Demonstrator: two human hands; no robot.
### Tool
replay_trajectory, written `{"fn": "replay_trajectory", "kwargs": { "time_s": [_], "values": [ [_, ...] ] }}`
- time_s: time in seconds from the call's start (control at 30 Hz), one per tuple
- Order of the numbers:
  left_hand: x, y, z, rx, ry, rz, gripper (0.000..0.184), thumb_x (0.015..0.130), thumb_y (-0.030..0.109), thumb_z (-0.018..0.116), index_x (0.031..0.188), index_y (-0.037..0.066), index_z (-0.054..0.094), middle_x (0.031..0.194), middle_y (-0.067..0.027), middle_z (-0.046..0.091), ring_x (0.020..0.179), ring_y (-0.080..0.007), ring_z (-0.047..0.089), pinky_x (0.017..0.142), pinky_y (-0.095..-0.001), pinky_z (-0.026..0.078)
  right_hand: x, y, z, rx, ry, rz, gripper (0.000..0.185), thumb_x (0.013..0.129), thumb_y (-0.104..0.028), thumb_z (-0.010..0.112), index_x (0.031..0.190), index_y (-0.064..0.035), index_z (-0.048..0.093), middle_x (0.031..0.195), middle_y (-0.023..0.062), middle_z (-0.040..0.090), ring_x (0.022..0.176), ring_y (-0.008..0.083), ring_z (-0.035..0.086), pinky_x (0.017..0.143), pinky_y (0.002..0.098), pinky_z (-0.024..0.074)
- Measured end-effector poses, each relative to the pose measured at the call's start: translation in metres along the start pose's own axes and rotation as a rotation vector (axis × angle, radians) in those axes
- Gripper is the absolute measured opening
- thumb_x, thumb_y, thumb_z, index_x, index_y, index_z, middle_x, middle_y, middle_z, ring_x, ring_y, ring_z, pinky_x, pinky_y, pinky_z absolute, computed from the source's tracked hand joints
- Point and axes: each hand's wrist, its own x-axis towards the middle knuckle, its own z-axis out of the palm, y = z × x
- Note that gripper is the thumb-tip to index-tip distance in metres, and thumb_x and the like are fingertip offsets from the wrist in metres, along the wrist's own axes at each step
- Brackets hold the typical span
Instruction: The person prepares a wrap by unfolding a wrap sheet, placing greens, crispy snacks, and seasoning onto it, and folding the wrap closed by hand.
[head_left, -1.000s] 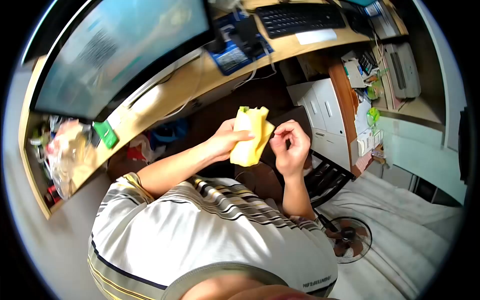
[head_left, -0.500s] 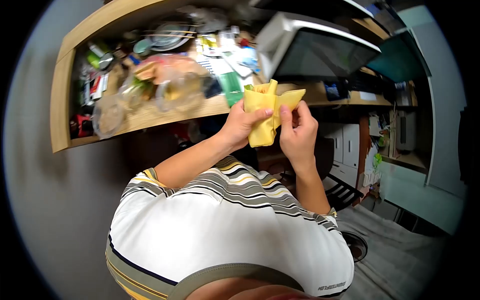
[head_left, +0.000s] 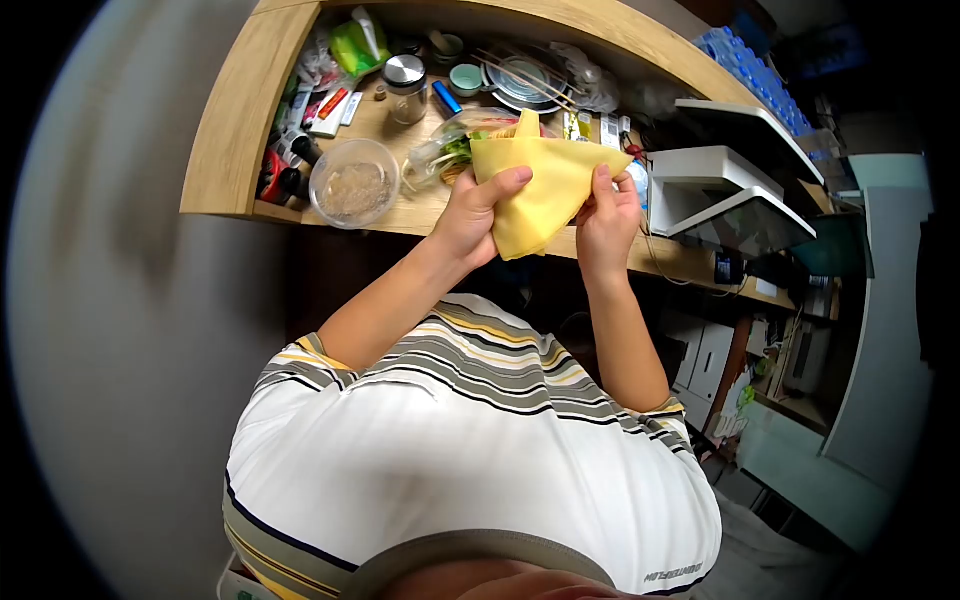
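Observation:
A yellow wrap (head_left: 540, 190), a thin soft sheet folded into a pointed shape, is held up in front of the desk. My left hand (head_left: 472, 215) grips its left side, thumb lying across the front. The right corner of the sheet is pinched between the thumb and fingers of my right hand (head_left: 608, 215), pulled out to the side. A narrow folded strip stands up at the top edge. What lies inside the wrap is hidden by the sheet now. Behind it, green leaves (head_left: 456, 150) show in a clear plastic bag on the desk.
A round clear plastic tub (head_left: 354, 185) stands at the desk's front left edge. Further back are a glass jar (head_left: 405, 95) with a metal lid, a blue lighter-like object (head_left: 446, 97), a green cup (head_left: 466, 79) and stacked plates (head_left: 522, 82) with chopsticks. A white monitor (head_left: 710, 185) stands right.
The right side of the yellow sheet has been unfolded and drawn outward, so it spreads wider and covers the filling seen before. My view has turned toward the desk's left side.

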Motion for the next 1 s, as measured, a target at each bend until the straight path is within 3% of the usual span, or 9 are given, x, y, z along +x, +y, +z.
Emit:
{"fn": "replay_trajectory", "kwargs": {
  "time_s": [0.07, 0.17, 0.3, 0.37, 0.4, 0.57, 0.73, 0.93, 1.0],
  "values": [
    [-0.006, 0.002, 0.001, -0.06, -0.031, 0.014, 0.05, 0.087, 0.018, 0.067, 0.127, -0.001, 0.045, 0.118, -0.0129, 0.059, 0.108, -0.0236, 0.061, 0.092, -0.0384, 0.052, 0.007, 0.003, 0.002, -0.026, 0.001, -0.056, 0.018, 0.097, -0.018, 0.056, 0.099, -0.0027, 0.048, 0.084, 0.007, 0.064, 0.067, 0.0076, 0.059, 0.056, 0.0204, 0.0459],
    [-0.011, -0.002, 0.002, -0.08, -0.055, 0.039, 0.056, 0.087, 0.024, 0.069, 0.13, 0.0, 0.043, 0.125, -0.0131, 0.056, 0.114, -0.0247, 0.057, 0.096, -0.0399, 0.049, 0.01, 0.006, 0.004, -0.043, -0.005, -0.043, 0.017, 0.097, -0.017, 0.057, 0.093, -0.004, 0.046, 0.076, 0.0048, 0.063, 0.061, 0.0052, 0.055, 0.052, 0.0189, 0.0402],
    [-0.006, -0.017, 0.0, -0.138, -0.143, 0.05, 0.059, 0.09, 0.03, 0.065, 0.134, 0.0, 0.04, 0.13, -0.0136, 0.052, 0.12, -0.0258, 0.053, 0.102, -0.0416, 0.044, 0.016, 0.004, -0.002, -0.103, 0.023, -0.037, 0.017, 0.096, -0.014, 0.058, 0.089, -0.0045, 0.045, 0.073, 0.0052, 0.063, 0.058, 0.0044, 0.054, 0.05, 0.0189, 0.0396],
    [-0.005, -0.015, 0.015, -0.26, -0.173, 0.005, 0.051, 0.091, 0.026, 0.062, 0.13, 0.001, 0.042, 0.122, -0.0121, 0.056, 0.115, -0.0232, 0.055, 0.099, -0.0386, 0.045, 0.019, -0.004, -0.006, -0.124, 0.057, -0.054, 0.017, 0.095, -0.014, 0.058, 0.087, -0.0038, 0.047, 0.074, 0.0063, 0.064, 0.057, 0.0044, 0.054, 0.049, 0.0188, 0.0396],
    [-0.004, -0.018, 0.018, -0.26, -0.199, 0.022, 0.044, 0.095, 0.023, 0.056, 0.129, 0.0, 0.042, 0.123, -0.0124, 0.055, 0.115, -0.0238, 0.055, 0.101, -0.0398, 0.043, 0.022, -0.005, -0.013, -0.196, 0.041, -0.051, 0.017, 0.095, -0.014, 0.059, 0.086, -0.0034, 0.048, 0.074, 0.0066, 0.064, 0.057, 0.0047, 0.054, 0.049, 0.0187, 0.04],
    [0.014, -0.035, 0.026, -0.181, -0.214, 0.027, 0.039, 0.095, 0.022, 0.055, 0.126, 0.0, 0.044, 0.121, -0.0118, 0.056, 0.113, -0.0231, 0.056, 0.099, -0.0393, 0.045, 0.025, -0.017, -0.028, -0.406, -0.068, -0.157, 0.017, 0.092, -0.013, 0.063, 0.083, -0.0007, 0.055, 0.075, 0.0029, 0.063, 0.062, 0.0046, 0.055, 0.054, 0.0202, 0.0424],
    [0.021, -0.048, 0.036, -0.206, -0.222, -0.028, 0.035, 0.095, 0.022, 0.055, 0.124, 0.002, 0.048, 0.118, -0.0097, 0.057, 0.108, -0.021, 0.058, 0.096, -0.0375, 0.047, 0.018, -0.03, -0.036, -0.374, -0.16, -0.152, 0.014, 0.087, -0.01, 0.068, 0.09, 0.0011, 0.06, 0.077, 0.001, 0.063, 0.065, 0.0049, 0.055, 0.061, 0.0201, 0.0455],
    [0.025, -0.056, 0.04, -0.157, -0.211, -0.047, 0.035, 0.092, 0.021, 0.061, 0.122, 0.005, 0.053, 0.112, -0.006, 0.06, 0.104, -0.0183, 0.059, 0.093, -0.0352, 0.048, 0.007, -0.039, -0.033, -0.511, -0.068, -0.378, 0.027, 0.078, -0.013, 0.077, 0.093, 0.0006, 0.061, 0.085, 0.0034, 0.065, 0.074, 0.0078, 0.058, 0.066, 0.0232, 0.047],
    [0.02, -0.054, 0.045, -0.053, -0.192, 0.0, 0.04, 0.089, 0.021, 0.066, 0.122, 0.004, 0.053, 0.111, -0.0054, 0.061, 0.103, -0.0166, 0.059, 0.09, -0.033, 0.05, 0.003, -0.042, -0.029, -0.461, -0.11, -0.347, 0.028, 0.077, -0.013, 0.077, 0.096, 0.0003, 0.062, 0.085, 0.0034, 0.064, 0.075, 0.0082, 0.057, 0.067, 0.0229, 0.0467]
  ]
}}
